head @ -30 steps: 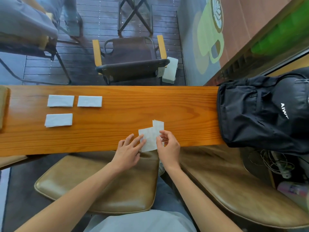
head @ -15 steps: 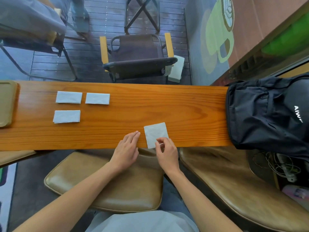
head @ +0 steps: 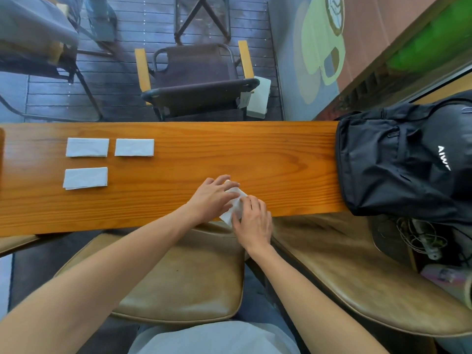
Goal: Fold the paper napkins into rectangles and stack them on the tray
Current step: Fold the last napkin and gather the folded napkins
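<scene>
A white paper napkin (head: 236,204) lies near the front edge of the wooden table (head: 194,154), mostly covered by my hands. My left hand (head: 213,199) lies flat on its left part with fingers spread over it. My right hand (head: 254,222) grips its right edge with the fingertips. Three folded rectangular napkins sit apart at the left: one (head: 87,147) at the back, a second (head: 134,147) beside it, a third (head: 85,178) nearer me. Only a sliver of the tray (head: 1,146) shows at the far left edge.
A black backpack (head: 406,154) fills the table's right end. Tan cushioned seats (head: 184,277) sit under my arms. A dark folding chair (head: 196,80) stands beyond the table's far edge. Cables (head: 419,238) lie on the right seat.
The napkin lay flat as a square half a second ago; now both hands are over it, the left one moved right onto it, and the paper looks turned and partly folded.
</scene>
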